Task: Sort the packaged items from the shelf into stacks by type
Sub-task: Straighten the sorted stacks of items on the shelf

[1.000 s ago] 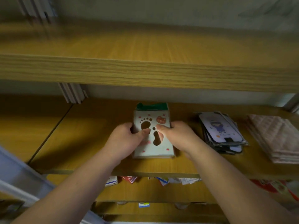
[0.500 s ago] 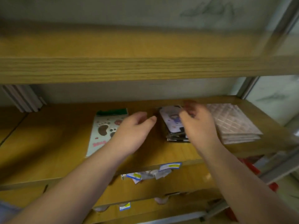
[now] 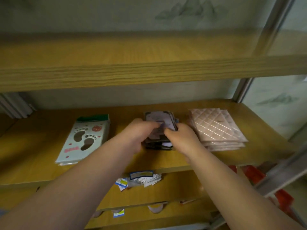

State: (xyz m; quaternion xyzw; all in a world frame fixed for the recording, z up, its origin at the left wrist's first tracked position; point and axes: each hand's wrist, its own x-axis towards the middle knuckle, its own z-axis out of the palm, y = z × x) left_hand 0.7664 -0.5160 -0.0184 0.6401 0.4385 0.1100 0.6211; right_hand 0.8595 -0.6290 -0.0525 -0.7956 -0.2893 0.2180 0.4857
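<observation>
Both hands have closed in on the middle pile since half a second ago, when they hung open above the shelf and apart from it. Now the left hand curls over the near left side of the dark-edged stack of printed card packages, thumb and fingers wrapped onto its top and flank, and the right hand clasps the near right corner in the same way. Motion blur hides the exact lie of the fingertips, but each hand is plainly grasping the pile rather than resting flat on it. Holding it from 2 sides looks like a squaring grip: the packages are fanned slightly at the back, so pressing in from both flanks would line up their edges.

Just right of that pile, near but not touching, lies the stack of pink quilted square pouches, already fairly neat. To the left, well apart, sits the pale flat pack with 2 footprint cut-outs and a green top flap, angled a little on the wooden middle shelf board. 3 types therefore occupy 3 separate spots, which suggests the sorting is well along. Below, loose small sachets lie on the lower shelf.
</observation>
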